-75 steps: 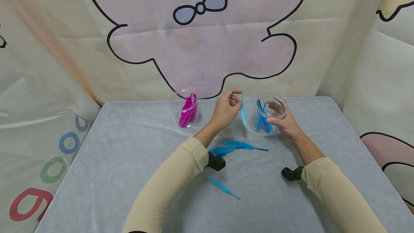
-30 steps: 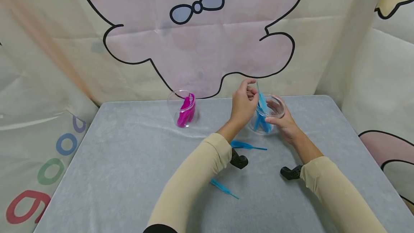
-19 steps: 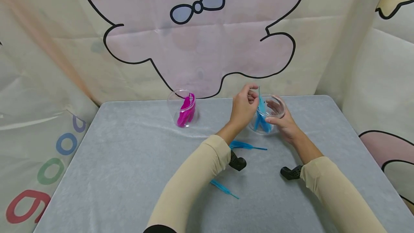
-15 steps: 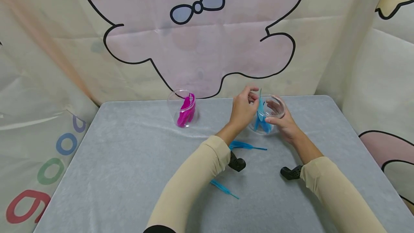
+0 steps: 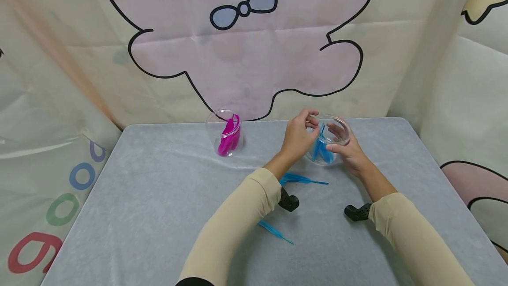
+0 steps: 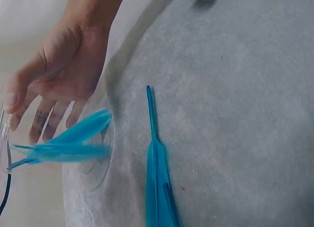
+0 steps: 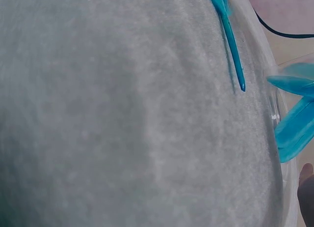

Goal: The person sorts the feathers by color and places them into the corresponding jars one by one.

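Note:
My right hand (image 5: 351,147) grips a clear plastic cup (image 5: 344,132) at its upper side, thumb in front and fingers behind. Several blue feathers (image 5: 323,150) stand inside it, quills up; the left wrist view shows these feathers (image 6: 73,143) through the wall, with the right hand (image 6: 73,65) behind. At the cup's left rim is my left hand (image 5: 299,133), fingers loosely bent with no feather between them. On the table, partly behind the left forearm, lie blue feathers (image 5: 299,178). Nearer, a single blue feather (image 5: 274,232) lies beside the left sleeve.
A second clear cup (image 5: 212,132) holding magenta feathers (image 5: 229,138) stands at the back left of the grey-covered table (image 5: 158,189). Behind the table's far edge hangs a printed cloth backdrop (image 5: 246,65). Black wrist devices (image 5: 358,212) protrude below both sleeves.
My left hand has carried a blue feather right to the cup, lowered it and let go; it now stands among the others. The right hand keeps holding the cup in place.

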Motion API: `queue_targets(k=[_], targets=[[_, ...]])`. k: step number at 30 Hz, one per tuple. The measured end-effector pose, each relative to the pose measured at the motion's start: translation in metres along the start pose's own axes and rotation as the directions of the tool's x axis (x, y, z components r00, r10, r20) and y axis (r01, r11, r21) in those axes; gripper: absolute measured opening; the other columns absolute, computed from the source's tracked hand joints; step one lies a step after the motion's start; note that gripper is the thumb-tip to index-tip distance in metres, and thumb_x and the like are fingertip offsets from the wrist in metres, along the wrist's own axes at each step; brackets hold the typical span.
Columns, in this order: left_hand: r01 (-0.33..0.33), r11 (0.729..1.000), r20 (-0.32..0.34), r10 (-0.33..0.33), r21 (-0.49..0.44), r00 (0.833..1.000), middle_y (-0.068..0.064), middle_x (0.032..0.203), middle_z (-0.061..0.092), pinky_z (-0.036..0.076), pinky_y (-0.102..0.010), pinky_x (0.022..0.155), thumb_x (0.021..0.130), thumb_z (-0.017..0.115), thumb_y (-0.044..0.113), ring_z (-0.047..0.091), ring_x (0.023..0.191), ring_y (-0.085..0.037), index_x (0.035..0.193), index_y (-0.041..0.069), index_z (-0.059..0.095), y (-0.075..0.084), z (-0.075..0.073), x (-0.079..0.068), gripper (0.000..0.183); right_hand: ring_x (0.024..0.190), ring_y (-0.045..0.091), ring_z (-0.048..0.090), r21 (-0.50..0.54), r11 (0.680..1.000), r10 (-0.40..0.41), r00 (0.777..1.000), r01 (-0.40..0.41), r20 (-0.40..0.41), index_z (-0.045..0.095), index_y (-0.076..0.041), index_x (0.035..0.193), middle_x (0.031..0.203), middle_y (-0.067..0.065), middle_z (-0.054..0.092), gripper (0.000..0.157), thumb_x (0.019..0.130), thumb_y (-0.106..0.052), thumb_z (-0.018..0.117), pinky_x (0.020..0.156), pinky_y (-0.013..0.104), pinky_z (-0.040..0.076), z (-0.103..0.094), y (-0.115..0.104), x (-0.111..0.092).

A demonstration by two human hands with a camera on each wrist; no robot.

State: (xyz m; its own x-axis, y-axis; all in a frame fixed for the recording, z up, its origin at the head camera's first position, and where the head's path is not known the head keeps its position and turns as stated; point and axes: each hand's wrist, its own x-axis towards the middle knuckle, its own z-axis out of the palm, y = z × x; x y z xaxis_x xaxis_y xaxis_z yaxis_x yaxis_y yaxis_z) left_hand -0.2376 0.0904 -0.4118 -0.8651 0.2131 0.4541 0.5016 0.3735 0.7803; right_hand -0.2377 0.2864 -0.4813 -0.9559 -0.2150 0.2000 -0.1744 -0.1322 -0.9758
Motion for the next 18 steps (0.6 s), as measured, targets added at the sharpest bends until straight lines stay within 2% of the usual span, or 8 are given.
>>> queue_targets(k=[9, 12, 14, 18], targets=[[-0.002, 1.000, 0.018, 0.002, -0.025, 1.000, -0.005, 0.099, 0.070, 0.047, -0.018, 0.096, 0.089, 0.073, 0.003, 0.069, 0.094, -0.010, 0.125, 0.006, 0.060, -0.0024, -0.0033, -0.0038, 0.038, 0.144, 0.029, 0.019, 0.002, 1.000, -0.002, 1.000, 0.002, 0.001, 0.025, -0.023, 0.154, 0.153, 0.015, 0.030, 0.082, 0.090, 0.011, 0.062, 0.118, 0.049, 0.009, 0.0025, 0.0002, 0.0007], [-0.004, 0.999, 0.023, 0.005, -0.044, 1.000, -0.005, 0.100, 0.069, 0.049, -0.018, 0.092, 0.089, 0.073, 0.002, 0.069, 0.095, -0.009, 0.124, 0.006, 0.060, -0.0041, -0.0029, -0.0046, 0.037, 0.144, 0.029, 0.019, 0.001, 1.000, -0.009, 1.000, 0.009, 0.002, 0.025, -0.023, 0.154, 0.152, 0.015, 0.031, 0.082, 0.090, 0.011, 0.063, 0.118, 0.049, 0.009, 0.0021, 0.0007, 0.0007], [-0.001, 0.997, 0.030, 0.004, -0.075, 1.000, -0.005, 0.101, 0.069, 0.050, -0.017, 0.087, 0.090, 0.072, 0.002, 0.069, 0.097, -0.010, 0.124, 0.007, 0.060, -0.0049, -0.0030, -0.0057, 0.037, 0.144, 0.029, 0.019, -0.001, 1.000, -0.014, 1.000, 0.014, 0.002, 0.026, -0.022, 0.154, 0.151, 0.013, 0.032, 0.081, 0.090, 0.011, 0.062, 0.118, 0.047, 0.010, 0.0018, 0.0009, 0.0006], [0.014, 0.979, 0.057, -0.003, -0.203, 0.998, -0.010, 0.107, 0.067, 0.052, -0.019, 0.083, 0.090, 0.070, -0.002, 0.068, 0.103, -0.015, 0.125, 0.006, 0.059, -0.0065, -0.0069, -0.0090, 0.038, 0.144, 0.030, 0.019, -0.003, 1.000, -0.012, 1.000, 0.012, -0.008, 0.026, -0.023, 0.154, 0.150, 0.013, 0.033, 0.081, 0.090, 0.012, 0.061, 0.118, 0.046, 0.011, 0.0018, 0.0005, 0.0006]])
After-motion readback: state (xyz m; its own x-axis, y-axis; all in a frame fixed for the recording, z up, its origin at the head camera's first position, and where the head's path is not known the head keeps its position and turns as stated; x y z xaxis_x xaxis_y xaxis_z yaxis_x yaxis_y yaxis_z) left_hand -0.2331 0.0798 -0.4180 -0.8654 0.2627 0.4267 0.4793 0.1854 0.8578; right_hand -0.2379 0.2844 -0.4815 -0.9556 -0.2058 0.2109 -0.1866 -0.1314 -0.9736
